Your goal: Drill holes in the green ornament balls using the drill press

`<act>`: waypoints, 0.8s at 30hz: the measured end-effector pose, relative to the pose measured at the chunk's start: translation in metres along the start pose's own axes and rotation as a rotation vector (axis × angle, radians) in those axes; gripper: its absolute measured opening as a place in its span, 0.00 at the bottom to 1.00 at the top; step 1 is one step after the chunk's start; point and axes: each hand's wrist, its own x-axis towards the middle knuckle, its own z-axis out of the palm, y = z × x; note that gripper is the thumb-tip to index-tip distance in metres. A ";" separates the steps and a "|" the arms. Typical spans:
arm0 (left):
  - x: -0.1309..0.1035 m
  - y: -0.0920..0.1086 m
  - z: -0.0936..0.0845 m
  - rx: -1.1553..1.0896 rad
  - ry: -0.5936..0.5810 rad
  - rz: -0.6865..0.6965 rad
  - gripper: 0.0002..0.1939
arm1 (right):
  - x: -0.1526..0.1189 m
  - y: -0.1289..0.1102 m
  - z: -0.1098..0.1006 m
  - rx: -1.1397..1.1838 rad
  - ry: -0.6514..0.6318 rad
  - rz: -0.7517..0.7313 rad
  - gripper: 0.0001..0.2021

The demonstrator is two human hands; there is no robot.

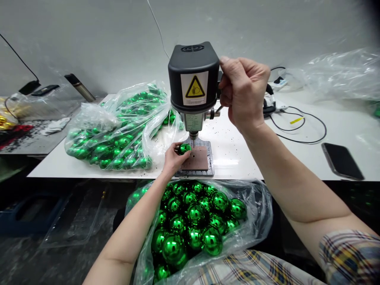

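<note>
My left hand (175, 159) holds a shiny green ball (185, 149) between thumb and fingers, just left of the thin drill bit of a small bench drill press (192, 75). Under the bit lies a brown board (197, 159) with a small hole, on the grey metal base (211, 168). Closed beside the black motor housing, my right hand (245, 89) grips the drill press's feed handle, most of which the fingers hide. In front of me, an open clear plastic bag (252, 233) contains several shiny green balls (196, 213).
A large clear bag of green balls (109, 146) rests on the white table (234, 158), left of the press. At right are a phone (342, 160), black cables (314, 140) and clear plastic sheeting (338, 75). A white glove (56, 126) and a tumbler (79, 87) lie farther left.
</note>
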 end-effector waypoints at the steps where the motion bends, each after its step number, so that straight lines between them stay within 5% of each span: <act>1: 0.002 0.000 -0.006 -0.026 0.010 -0.025 0.26 | 0.000 -0.001 0.000 0.022 0.008 0.016 0.29; 6: 0.000 -0.002 -0.026 -0.198 -0.040 -0.136 0.29 | 0.001 -0.005 0.002 0.129 0.061 0.082 0.31; 14: -0.008 0.006 -0.016 -0.456 -0.219 -0.202 0.26 | 0.004 0.000 0.001 0.079 0.016 0.055 0.31; 24: -0.005 0.005 -0.018 -0.635 -0.255 -0.322 0.27 | 0.006 0.010 -0.002 0.043 -0.011 0.031 0.30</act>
